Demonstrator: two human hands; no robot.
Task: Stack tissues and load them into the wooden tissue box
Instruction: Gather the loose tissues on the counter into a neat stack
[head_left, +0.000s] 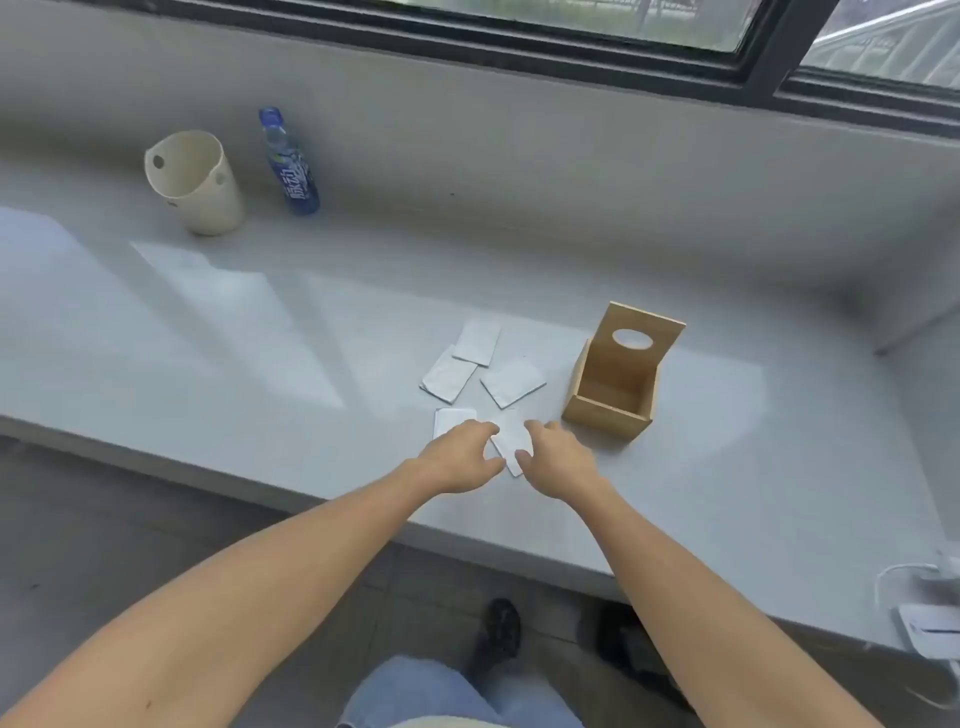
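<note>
Both hands down on the table (311, 322), just left of the wooden tissue box (615, 382). Left hand (460, 457) and right hand (558, 460) loosely spread, fingers flanking the nearest tissue (511, 441); grip not yet closed. Four more tissues lie loose left of the box. Box stands empty, lid up. Advice: square each tissue's edges before stacking; slide, don't pinch.

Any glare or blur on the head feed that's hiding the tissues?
Head view: window light leaves pale glare patches on the counter; white tissues blend into it but their edges stay readable; wide-angle bends the counter edge; both hands slightly soft.
</note>
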